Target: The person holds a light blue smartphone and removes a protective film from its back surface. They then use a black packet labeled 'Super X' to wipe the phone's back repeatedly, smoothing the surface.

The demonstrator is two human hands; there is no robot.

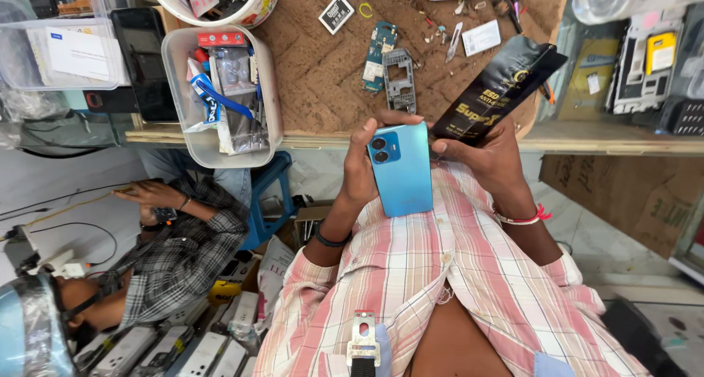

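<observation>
So the blue phone point(400, 169) was the center of everything here, held back-side up with its camera bump toward the workbench point(323, 76). The left hand point(361, 170) was wrapped around the phone's left edge, thumb lying across the top end and fingers curled under it, wrist bent back toward the pink checked shirt point(440, 274). A dark band sat on that wrist. The right hand point(490, 157) was on the phone's right side, fingertips touching its edge while the same hand pinched a long black packet with gold print point(499, 91), which stuck out up and to the right of the phone, over the bench. A red and white thread bracelet point(522, 217) sat on that wrist. Both hands were closed and close together, with the phone between them.

Just above the phone on the brown bench top lay a stripped phone frame point(398, 80) and a circuit board point(379, 54). Left of the phone, a clear plastic tub point(220, 91) held small tools and packets. Further left and lower, another person in a checked shirt point(183, 238) sat with a hand point(147, 194) on some small thing I couldn't make out.
</observation>
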